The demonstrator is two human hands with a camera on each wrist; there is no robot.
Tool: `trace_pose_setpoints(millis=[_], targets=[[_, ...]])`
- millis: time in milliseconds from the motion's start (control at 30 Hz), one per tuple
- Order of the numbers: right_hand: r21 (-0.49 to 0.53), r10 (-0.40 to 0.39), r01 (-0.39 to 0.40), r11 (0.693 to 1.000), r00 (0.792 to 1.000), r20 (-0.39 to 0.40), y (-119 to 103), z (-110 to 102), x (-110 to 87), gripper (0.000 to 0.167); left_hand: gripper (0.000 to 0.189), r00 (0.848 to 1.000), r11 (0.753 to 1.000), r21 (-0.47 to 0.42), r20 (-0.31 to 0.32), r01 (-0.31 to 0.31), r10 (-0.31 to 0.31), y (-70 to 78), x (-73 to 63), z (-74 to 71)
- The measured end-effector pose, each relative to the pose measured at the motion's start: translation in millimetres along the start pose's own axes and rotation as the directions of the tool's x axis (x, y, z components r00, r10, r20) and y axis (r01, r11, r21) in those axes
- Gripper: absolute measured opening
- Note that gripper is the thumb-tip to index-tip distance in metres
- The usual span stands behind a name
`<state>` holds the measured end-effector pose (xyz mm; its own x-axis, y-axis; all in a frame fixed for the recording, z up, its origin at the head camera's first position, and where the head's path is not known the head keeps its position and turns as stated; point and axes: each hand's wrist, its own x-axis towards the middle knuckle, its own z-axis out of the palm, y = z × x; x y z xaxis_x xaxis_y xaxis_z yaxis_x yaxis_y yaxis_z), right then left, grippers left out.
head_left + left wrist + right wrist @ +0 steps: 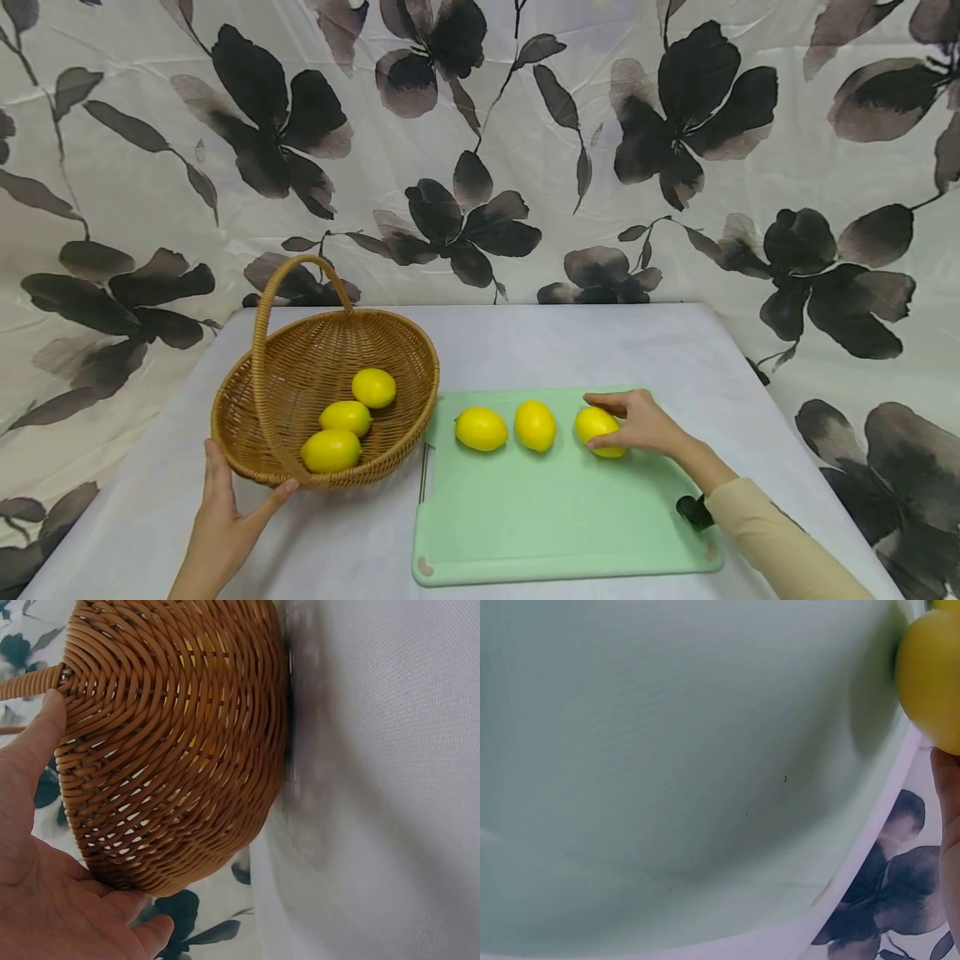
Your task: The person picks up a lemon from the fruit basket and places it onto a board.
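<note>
My left hand holds the brown wicker basket at its near left side. The thumb lies at the rim by the handle's foot, and the fingers bend around the side. Inside the basket lie three yellow lemons, the nearest lemon at the front. Over the green cutting board, my right hand pinches a lemon between thumb and fingers. In the right wrist view this lemon is cut off by the edge. Two more lemons, an oval one and an upright one, lie to its left.
A white cloth covers the table under the basket and board. Behind it hangs a pale curtain with dark flowers. The basket's arched handle rises above its rim. A black strap piece shows at my right wrist.
</note>
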<state>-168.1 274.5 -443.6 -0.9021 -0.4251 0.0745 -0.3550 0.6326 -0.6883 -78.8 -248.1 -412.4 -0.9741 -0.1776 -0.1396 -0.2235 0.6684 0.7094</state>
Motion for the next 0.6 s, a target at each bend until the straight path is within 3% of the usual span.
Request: trace_pose_setpoints(millis=[333,500,600], targets=[[0.008,-0.004,0.004,1.0,1.0,0.02,-8,1,2.8,0.073,0.116,0.999,0.999,-0.02,0.003,-0.035,0.036,-0.6,-1.2,-0.9],[0.043,-0.05,0.05,0.998,0.999,0.006,-15,3,9.1,0.072,0.116,1.0,1.0,-0.008,0.011,-0.013,0.013,0.9,-0.9,-1.1],[0.049,-0.079,0.079,0.996,0.997,-0.001,-18,4,13.0,0.072,0.115,1.0,1.0,-0.003,0.002,-0.029,0.029,1.1,-1.7,-0.6]])
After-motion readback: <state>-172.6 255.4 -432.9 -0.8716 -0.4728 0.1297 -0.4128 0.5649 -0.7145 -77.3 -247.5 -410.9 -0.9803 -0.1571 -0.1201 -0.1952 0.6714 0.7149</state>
